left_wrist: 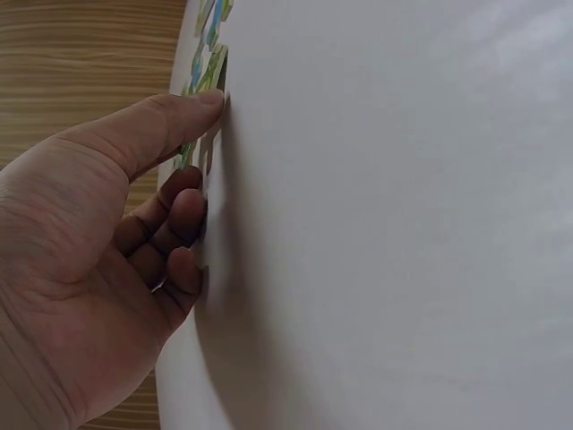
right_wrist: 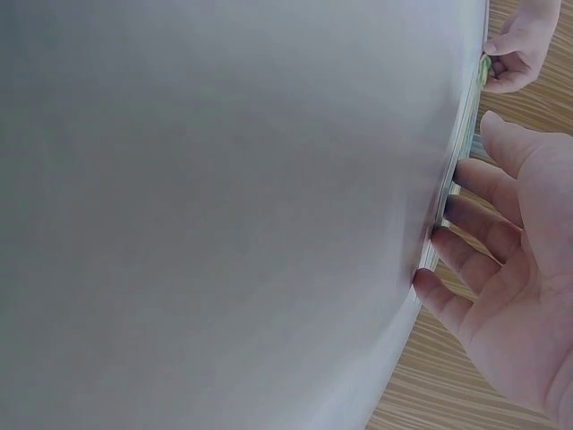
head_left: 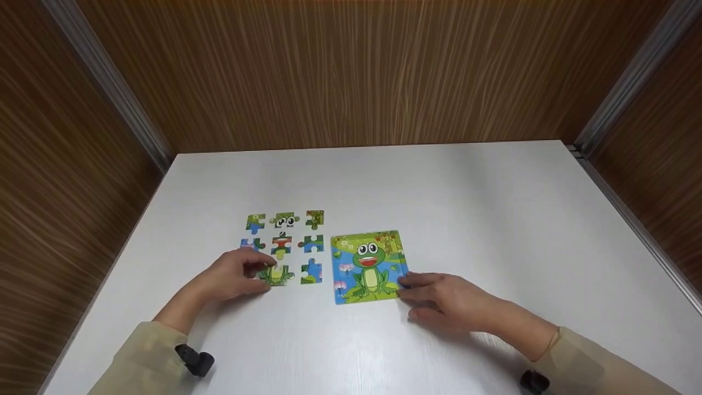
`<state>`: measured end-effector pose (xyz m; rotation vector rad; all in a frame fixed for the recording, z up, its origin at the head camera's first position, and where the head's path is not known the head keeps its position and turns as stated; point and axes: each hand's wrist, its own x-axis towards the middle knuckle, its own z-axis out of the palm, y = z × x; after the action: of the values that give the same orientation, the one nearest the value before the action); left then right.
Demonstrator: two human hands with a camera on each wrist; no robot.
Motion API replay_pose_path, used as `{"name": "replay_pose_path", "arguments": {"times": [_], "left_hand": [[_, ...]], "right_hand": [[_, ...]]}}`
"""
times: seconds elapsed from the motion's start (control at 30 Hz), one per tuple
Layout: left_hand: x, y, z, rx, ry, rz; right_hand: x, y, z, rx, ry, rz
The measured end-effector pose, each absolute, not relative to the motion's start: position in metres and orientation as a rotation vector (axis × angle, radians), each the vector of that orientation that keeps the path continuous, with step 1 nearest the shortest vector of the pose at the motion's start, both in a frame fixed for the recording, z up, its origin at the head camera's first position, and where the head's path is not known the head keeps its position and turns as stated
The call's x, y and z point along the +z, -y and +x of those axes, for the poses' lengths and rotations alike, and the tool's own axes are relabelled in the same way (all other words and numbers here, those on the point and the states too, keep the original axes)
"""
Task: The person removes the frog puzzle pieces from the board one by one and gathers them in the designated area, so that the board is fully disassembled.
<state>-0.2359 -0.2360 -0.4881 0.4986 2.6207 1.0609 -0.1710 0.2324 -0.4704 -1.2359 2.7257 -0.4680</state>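
My left hand (head_left: 236, 274) is at the lower left of the puzzle pieces. Its thumb and fingers pinch a puzzle piece with green frog legs (head_left: 278, 275); in the left wrist view that piece (left_wrist: 217, 70) stands tilted at the thumb tip. Loose pieces lie spaced out in rows, among them the eyes piece (head_left: 285, 220), the mouth piece (head_left: 281, 244) and a blue corner piece (head_left: 311, 272). Whatever lies under the left hand is hidden. To their right is a square frog picture board (head_left: 370, 269). My right hand (head_left: 452, 299) touches the board's right edge with extended fingertips.
A white table (head_left: 482, 203) carries everything. Wood-grain panels (head_left: 362, 77) rise behind it and at both sides, with metal posts (head_left: 630, 77) in the corners. Small black devices (head_left: 196, 361) sit at both wrists.
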Motion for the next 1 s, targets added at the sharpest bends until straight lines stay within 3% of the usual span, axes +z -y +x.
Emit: {"name": "replay_pose_path", "arguments": {"times": [0.63,1.0], "left_hand": [[-0.476,0.234,-0.239,1.06,-2.617,0.507],[-0.454,0.181,-0.242,1.081,-2.555,0.778]], "right_hand": [[-0.471,-0.233,-0.17,-0.468,-2.724,-1.227],[-0.47,-0.233,-0.171,-0.47,-2.723,-1.227]]}}
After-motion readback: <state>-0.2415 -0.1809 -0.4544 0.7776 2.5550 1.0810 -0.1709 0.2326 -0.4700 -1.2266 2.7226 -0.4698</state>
